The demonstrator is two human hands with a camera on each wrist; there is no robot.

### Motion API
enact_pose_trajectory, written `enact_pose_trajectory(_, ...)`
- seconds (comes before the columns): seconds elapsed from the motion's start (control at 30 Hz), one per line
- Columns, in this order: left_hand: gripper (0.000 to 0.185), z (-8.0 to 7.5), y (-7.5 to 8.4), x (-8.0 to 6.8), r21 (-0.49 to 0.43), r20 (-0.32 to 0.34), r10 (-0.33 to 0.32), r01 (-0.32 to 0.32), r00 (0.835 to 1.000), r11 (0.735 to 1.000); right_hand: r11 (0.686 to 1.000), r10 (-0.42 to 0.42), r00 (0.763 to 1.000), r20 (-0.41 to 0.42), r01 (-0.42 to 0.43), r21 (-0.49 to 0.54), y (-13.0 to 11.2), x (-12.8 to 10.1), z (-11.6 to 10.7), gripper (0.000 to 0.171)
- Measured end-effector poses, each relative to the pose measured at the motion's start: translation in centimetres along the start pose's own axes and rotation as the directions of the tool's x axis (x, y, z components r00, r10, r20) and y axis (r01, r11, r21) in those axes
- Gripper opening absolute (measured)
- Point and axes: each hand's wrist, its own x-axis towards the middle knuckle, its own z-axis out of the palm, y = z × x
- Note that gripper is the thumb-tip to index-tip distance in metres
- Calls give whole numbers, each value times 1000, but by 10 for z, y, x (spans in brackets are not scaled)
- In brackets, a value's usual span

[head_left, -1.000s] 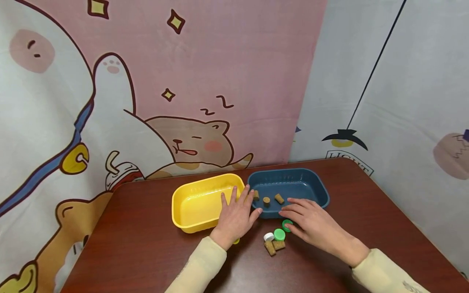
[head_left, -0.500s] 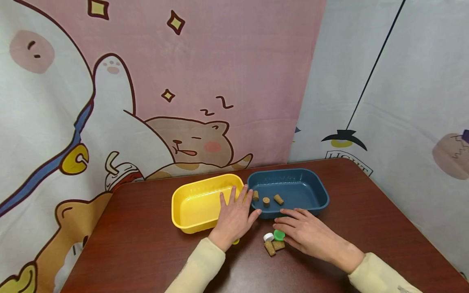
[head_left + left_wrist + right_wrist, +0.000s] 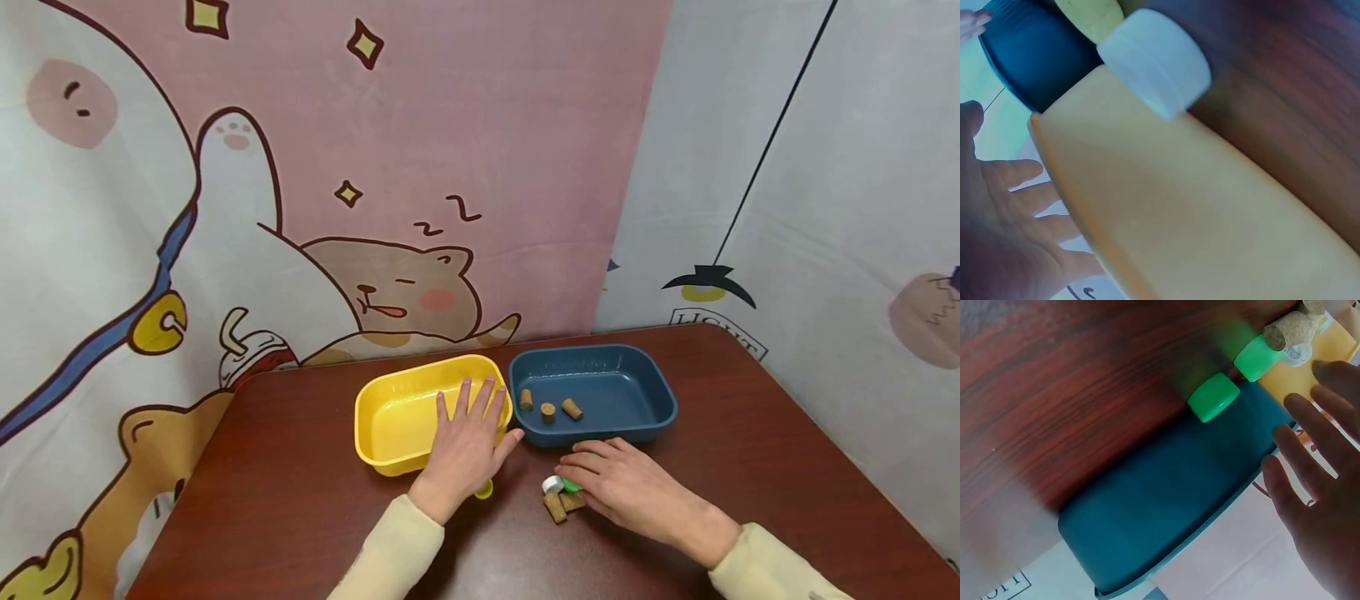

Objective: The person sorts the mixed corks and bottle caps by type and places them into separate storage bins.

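Two green caps (image 3: 1213,397) lie on the bench (image 3: 300,467) just beside the near wall of the blue tray (image 3: 660,408), in a small cluster with a white cap (image 3: 551,482) and two corks (image 3: 555,506). From the head view only a sliver of green shows, since the right hand (image 3: 618,483) lies over that cluster with its fingers straight and spread, fingertips pointing toward the left and reaching the caps; whether they touch or hover just above I cannot tell. The right wrist view shows the caps sitting flat, one behind the other in a line along the tray's wall, with a cork (image 3: 1291,328) beyond them. The right hand is clearly the nearer one, and grips nothing.

The left hand (image 3: 465,442) rests flat, fingers extended, over the near right corner of the yellow tray (image 3: 375,408), which stands just beside the blue tray toward the middle of the bench. A small yellow cap (image 3: 483,490) peeks out by that wrist, near the bench's front. Three corks (image 3: 547,411) lie inside the blue tray, well apart from either hand.
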Motion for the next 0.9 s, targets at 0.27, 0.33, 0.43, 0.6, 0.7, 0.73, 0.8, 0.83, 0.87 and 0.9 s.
enact_pose_trajectory(0.27, 74, -11, -20, -15, -42, -16, -52, 52, 998, 998, 999, 34, 992, 121, -32, -23, 2, -1, 1, 47)
enact_pose_trajectory(0.33, 75, -15, -27, -20, -46, -24, -68, 67, 997, 997, 999, 49, 986, 161, -46, -23, 2, -1, 1, 48)
enact_pose_trajectory(0.43, 77, -22, -39, -27, -56, -36, -95, 93, 995, 994, 997, 74, 975, 210, -71, -20, 3, -1, 1, 49)
enact_pose_trajectory(0.6, 80, -34, -60, -41, -56, -82, -139, 135, 987, 989, 994, 108, 959, 264, -107, -19, 5, -1, 2, 52)
enact_pose_trajectory(0.7, 82, -38, -74, -49, -54, -104, -171, 166, 980, 985, 993, 116, 953, 280, -117, -14, 5, 0, 3, 52)
enact_pose_trajectory(0.73, 83, -38, -78, -51, -55, -104, -186, 181, 977, 982, 993, 115, 953, 282, -116, -13, 5, 0, 3, 51)
enact_pose_trajectory(0.8, 86, -37, -88, -57, -59, -93, -215, 211, 972, 976, 994, 109, 955, 275, -109, -14, 5, 0, 4, 50)
enact_pose_trajectory(0.83, 87, -36, -92, -59, -59, -84, -231, 226, 969, 972, 995, 104, 958, 268, -103, -18, 4, 0, 4, 49)
enact_pose_trajectory(0.87, 89, -35, -96, -62, -56, -72, -247, 244, 966, 968, 995, 97, 961, 258, -95, -22, 4, 0, 5, 47)
enact_pose_trajectory(0.9, 90, -34, -101, -64, -53, -59, -266, 263, 962, 963, 996, 89, 965, 245, -85, -27, 4, 0, 6, 46)
